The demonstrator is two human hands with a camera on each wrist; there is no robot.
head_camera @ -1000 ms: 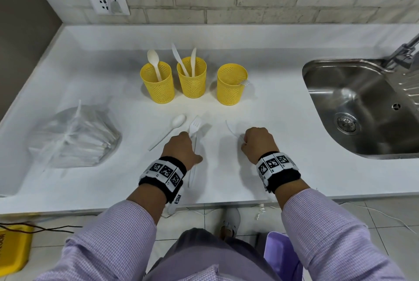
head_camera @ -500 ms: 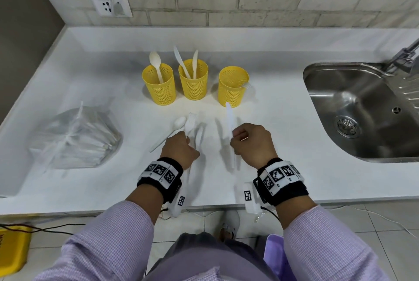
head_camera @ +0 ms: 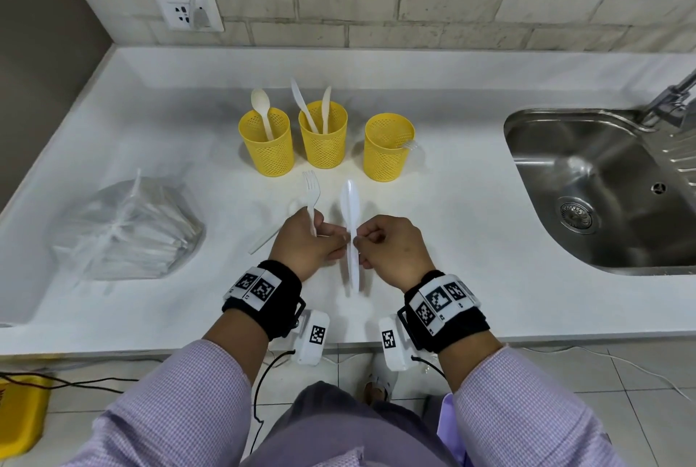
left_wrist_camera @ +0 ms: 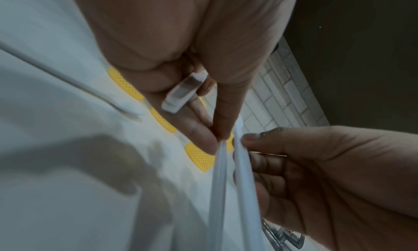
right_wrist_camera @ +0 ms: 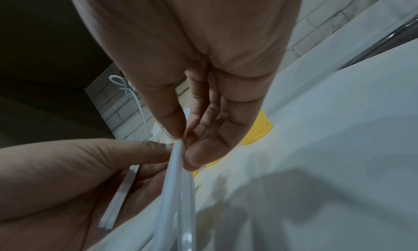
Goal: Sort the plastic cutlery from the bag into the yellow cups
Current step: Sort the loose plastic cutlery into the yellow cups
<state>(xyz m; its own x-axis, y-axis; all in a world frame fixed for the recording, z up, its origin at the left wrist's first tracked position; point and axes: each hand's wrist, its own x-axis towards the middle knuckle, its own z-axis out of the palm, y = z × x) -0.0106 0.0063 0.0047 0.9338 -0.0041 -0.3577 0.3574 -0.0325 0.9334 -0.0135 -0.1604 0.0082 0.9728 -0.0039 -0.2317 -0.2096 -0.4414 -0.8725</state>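
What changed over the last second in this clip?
Both hands rose off the counter and closed together: left hand lifted the fork, right hand the knife. The spoon on the counter, cups and bag stayed put.

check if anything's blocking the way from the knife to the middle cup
Nothing visible does. The right hand holds the knife above the counter, and the gap to the middle cup looks open; the fork sits left of that line.

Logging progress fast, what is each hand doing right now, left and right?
Left hand: grips the white plastic fork, fingertips also touching the knife.
Right hand: pinches the white plastic knife by its handle.
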